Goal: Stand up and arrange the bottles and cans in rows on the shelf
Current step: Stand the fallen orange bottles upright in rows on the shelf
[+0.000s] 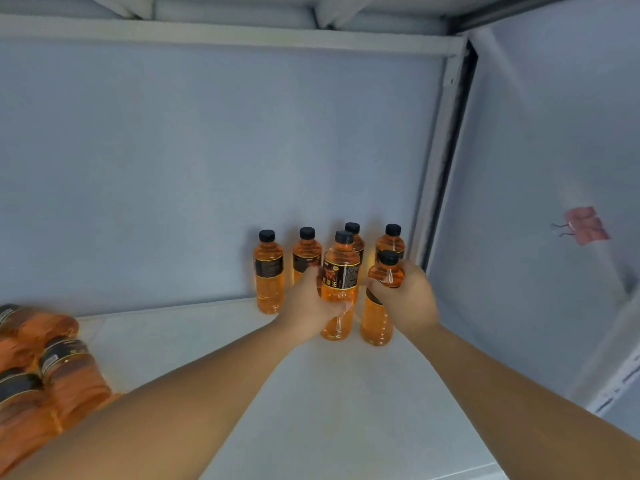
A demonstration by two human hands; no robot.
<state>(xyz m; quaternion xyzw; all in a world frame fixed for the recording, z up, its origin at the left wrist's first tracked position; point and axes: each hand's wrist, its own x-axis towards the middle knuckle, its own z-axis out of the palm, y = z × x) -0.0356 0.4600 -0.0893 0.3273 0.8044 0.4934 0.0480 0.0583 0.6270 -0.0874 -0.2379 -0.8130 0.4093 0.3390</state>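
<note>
Several orange drink bottles with black caps and dark labels stand upright in a back row (268, 271) against the shelf's rear wall, toward the right corner. In front of that row my left hand (308, 303) grips one upright bottle (341, 271) around its middle. My right hand (407, 292) grips a second upright bottle (379, 320) just to its right, near its shoulder. Both held bottles stand on or just above the white shelf board (214, 341). Several more bottles (52, 368) lie on their sides in a pile at the left edge.
The grey fabric back wall (207, 168) closes the shelf behind. A metal frame post (440, 168) marks the right rear corner. On the right side panel hangs a pink binder clip (585, 225). An upper shelf rail (225, 32) runs overhead.
</note>
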